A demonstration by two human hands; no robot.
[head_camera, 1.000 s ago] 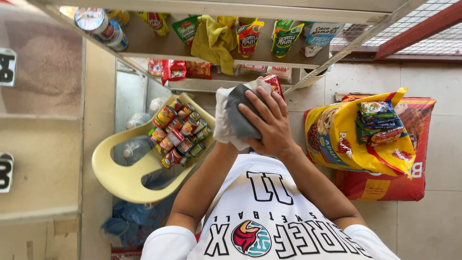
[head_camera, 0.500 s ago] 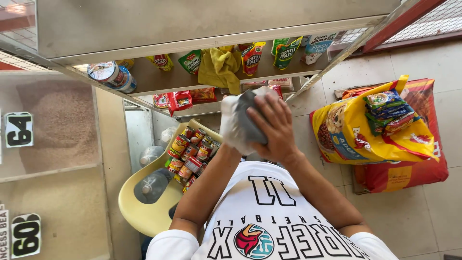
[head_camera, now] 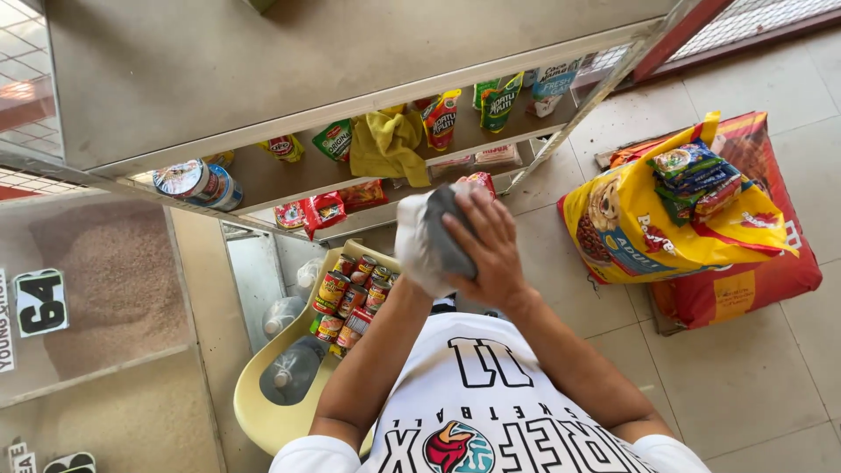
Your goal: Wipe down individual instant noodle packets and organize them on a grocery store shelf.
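I see green and red pouches (head_camera: 441, 118) lining the shelf, labelled tins (head_camera: 350, 293) crowding a yellow chair, and a yellow pet-food sack (head_camera: 648, 232) lying on a red sack (head_camera: 753, 280).

Over the last second the view has slid, so the shelf (head_camera: 368, 149) and its packets now sit lower and toward 5 o'clock of where they were, with more of the grey shelf top showing at 12 o'clock. The right hand (head_camera: 486, 250), gripping the grey cloth (head_camera: 438, 232), has drifted slightly toward 3 o'clock. The yellow chair (head_camera: 272, 412) with its cans (head_camera: 350, 293) has dropped toward 6 o'clock.
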